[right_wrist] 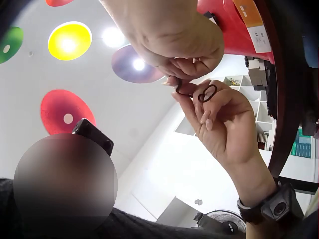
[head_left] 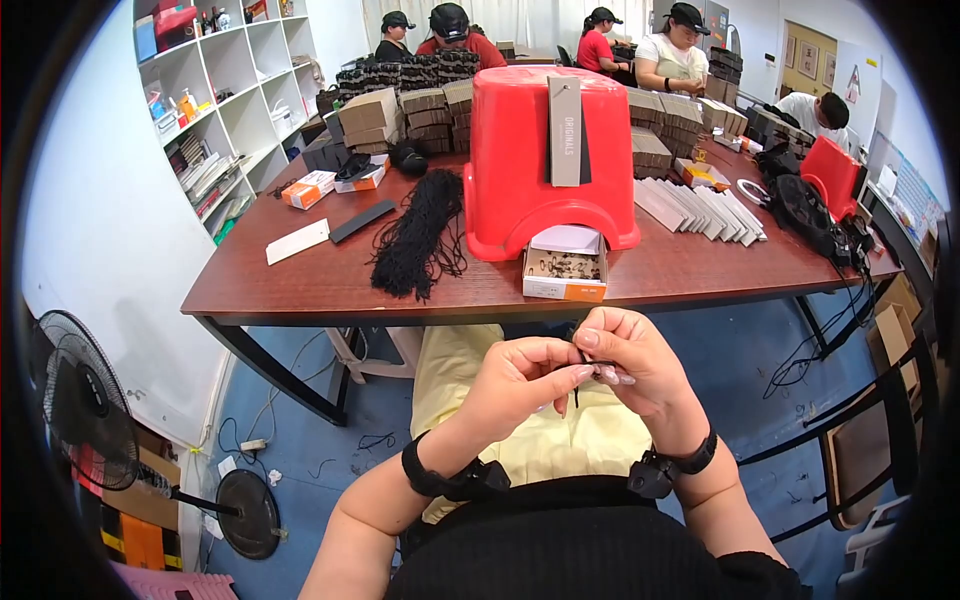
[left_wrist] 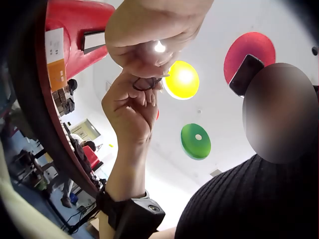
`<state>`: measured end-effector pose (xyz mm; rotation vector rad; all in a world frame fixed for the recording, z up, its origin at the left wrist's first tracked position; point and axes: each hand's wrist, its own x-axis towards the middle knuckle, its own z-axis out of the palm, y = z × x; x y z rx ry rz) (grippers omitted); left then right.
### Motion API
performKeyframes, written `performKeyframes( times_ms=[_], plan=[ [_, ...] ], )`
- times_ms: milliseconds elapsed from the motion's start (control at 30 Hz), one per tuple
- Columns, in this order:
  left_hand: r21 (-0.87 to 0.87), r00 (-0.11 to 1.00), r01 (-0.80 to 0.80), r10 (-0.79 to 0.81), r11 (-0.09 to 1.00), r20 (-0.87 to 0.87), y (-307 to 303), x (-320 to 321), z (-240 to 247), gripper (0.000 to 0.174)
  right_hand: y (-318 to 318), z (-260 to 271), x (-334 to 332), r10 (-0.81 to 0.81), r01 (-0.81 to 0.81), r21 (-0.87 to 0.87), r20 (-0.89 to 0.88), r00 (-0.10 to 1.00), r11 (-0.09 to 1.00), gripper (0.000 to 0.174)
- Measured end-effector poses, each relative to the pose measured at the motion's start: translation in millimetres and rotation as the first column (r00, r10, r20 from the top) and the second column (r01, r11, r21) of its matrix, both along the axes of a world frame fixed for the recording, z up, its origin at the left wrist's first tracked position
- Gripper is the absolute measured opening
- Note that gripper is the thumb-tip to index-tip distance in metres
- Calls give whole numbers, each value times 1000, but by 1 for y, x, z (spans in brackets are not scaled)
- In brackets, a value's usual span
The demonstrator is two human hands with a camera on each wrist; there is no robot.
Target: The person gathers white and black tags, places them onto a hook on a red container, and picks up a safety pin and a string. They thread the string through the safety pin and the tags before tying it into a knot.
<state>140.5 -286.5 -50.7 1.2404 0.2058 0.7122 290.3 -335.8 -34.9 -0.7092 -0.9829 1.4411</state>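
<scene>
My left hand (head_left: 515, 385) and right hand (head_left: 640, 365) meet above my lap, just in front of the table edge. Between their fingertips they pinch a thin black cord (right_wrist: 201, 97). In the right wrist view a small loop of it stands out by the left fingers, and a short piece hangs below the hands in the head view. A box (head_left: 565, 291) of small brassy pieces lies ahead under the arch of an upturned red stool (head_left: 510, 130). A grey tag (head_left: 566, 130) marked ORIGINALS rests against the stool.
A bundle of black cords (head_left: 425, 230) lies left of the stool, beside a white tag (head_left: 297, 242) and a dark tag (head_left: 362, 221). Fanned pale tags (head_left: 700, 212) lie to the right. Stacked tags stand behind, where several people sit. A fan (head_left: 90, 400) stands left.
</scene>
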Motion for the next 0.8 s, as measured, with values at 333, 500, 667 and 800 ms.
performKeyframes(
  times_ms=[333, 500, 667, 800],
  plan=[
    [659, 862, -410, 504, 630, 55, 1, -2, 2, 4, -6, 12, 1, -581, 195, 590, 583, 569, 783, 19],
    [626, 838, -424, 546, 655, -4, -3, 0, -2, 6, -8, 5, -8, -729, 126, 756, 552, 406, 643, 16],
    [-31, 956, -275, 270, 961, -112, -2, 2, 3, 10, -7, -10, -20, -857, 251, 845, 371, 358, 471, 13],
    [-313, 998, -8, 29, 950, 61, 3, -5, 1, 13, -7, -12, -21, -877, 262, 869, 315, 363, 420, 13]
  ],
)
